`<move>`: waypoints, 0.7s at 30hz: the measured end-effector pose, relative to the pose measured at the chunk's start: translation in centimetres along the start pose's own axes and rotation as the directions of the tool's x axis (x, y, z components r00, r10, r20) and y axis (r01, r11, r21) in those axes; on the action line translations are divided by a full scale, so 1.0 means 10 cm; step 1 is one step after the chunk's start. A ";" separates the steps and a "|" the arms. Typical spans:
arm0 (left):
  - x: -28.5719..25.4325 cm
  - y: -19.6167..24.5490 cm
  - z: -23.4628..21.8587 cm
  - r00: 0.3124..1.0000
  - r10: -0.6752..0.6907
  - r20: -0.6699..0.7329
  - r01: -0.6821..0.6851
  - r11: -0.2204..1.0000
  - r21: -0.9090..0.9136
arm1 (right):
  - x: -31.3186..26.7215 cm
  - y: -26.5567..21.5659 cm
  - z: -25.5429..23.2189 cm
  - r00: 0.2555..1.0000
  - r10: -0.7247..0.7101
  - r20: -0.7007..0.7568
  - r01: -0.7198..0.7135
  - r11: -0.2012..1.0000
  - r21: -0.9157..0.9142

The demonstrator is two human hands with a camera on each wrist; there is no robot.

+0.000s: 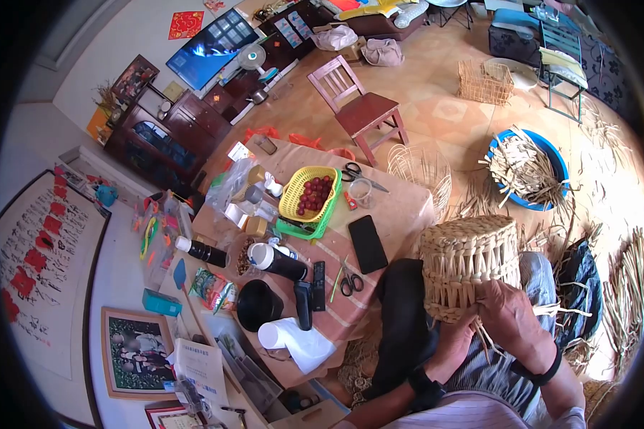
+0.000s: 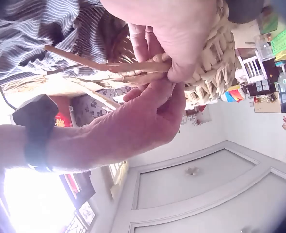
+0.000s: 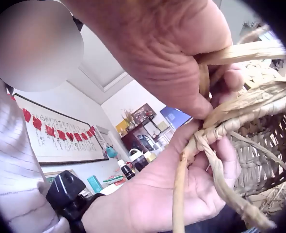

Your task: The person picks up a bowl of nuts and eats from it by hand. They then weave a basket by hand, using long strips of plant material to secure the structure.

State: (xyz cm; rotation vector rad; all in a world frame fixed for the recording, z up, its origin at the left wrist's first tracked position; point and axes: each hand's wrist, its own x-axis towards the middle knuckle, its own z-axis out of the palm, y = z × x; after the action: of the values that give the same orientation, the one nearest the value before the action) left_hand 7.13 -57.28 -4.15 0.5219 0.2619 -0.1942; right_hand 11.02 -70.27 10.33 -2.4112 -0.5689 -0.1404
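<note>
A woven basket of pale plant strands [image 1: 469, 261] rests tilted on the lap, its rim toward the hands. At this rim my left hand [image 1: 454, 347] pinches strands from below in the head view. My right hand [image 1: 511, 318] grips strands right beside it, the fingers of both hands nearly touching. In the left wrist view loose strand ends [image 2: 109, 67] stick out between the left hand [image 2: 177, 29] and the right hand [image 2: 138, 119]. The right wrist view shows a twisted strand [image 3: 230, 126] along the rim, above the left hand [image 3: 181, 184]; the right hand [image 3: 167, 58] holds a flat strand.
Left of the lap stands a table [image 1: 408, 207] with scissors [image 1: 351, 281], a phone [image 1: 367, 244], a fruit basket [image 1: 308, 193] and bottles. A blue tub [image 1: 562, 161] of strands, a wooden chair [image 1: 368, 114] and a wire basket [image 1: 485, 82] are on the floor, with loose strands at right.
</note>
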 end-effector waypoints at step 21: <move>-0.07 0.16 -0.37 0.939 -0.195 0.282 0.212 0.977 -0.032 | -0.06 0.03 -0.02 0.996 -0.076 0.046 0.080 0.993 -0.090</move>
State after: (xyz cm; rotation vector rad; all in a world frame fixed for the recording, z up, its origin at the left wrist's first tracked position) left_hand 6.14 -53.90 -6.26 0.3994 0.0463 -0.4559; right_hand 10.66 -70.85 10.16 -2.4868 -0.6908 -0.1528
